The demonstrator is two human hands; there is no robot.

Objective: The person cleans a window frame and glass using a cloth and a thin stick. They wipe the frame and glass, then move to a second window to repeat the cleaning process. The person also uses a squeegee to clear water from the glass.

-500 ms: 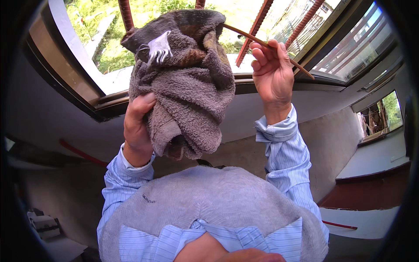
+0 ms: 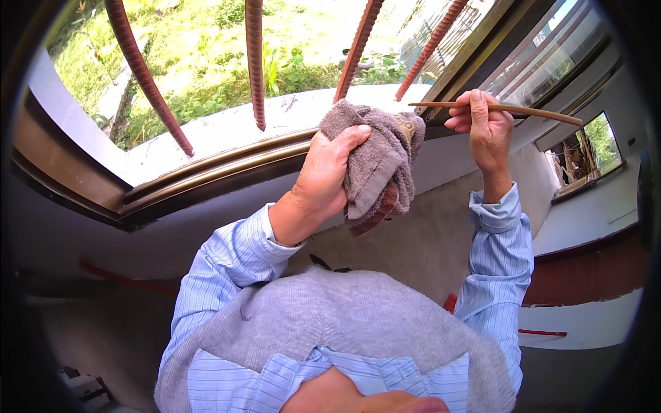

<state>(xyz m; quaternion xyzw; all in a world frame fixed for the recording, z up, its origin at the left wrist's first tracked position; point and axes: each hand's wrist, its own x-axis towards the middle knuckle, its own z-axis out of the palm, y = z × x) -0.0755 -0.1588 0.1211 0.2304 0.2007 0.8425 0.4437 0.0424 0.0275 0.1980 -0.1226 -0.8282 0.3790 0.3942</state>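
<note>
My left hand [image 2: 318, 180] grips a bunched brown-grey towel [image 2: 377, 155], its thumb pressed on top of the folds. The towel has a tan patch near its upper right and a dark reddish-brown part hanging at the bottom. To the right, my raised right hand [image 2: 487, 131] pinches a thin brown wooden stick [image 2: 551, 115] between thumb and fingers. The stick lies almost level, and its narrow tip points left, close to the towel's upper right edge. Whether the tip touches the cloth, I cannot tell.
Just beyond my hands runs a window frame [image 2: 227, 165] with a pale sill [image 2: 289, 122] and upright rusty bars [image 2: 255, 62]. Greenery lies outside. A sliding glass pane [image 2: 551, 55] is at the right, and a smaller window [image 2: 589, 155] sits farther right.
The towel, hanging larger before, is now bunched smaller and has moved right with my left hand. My right hand has moved right and lower, with the stick turned nearly level. The towel's white fringed tag is now hidden.
</note>
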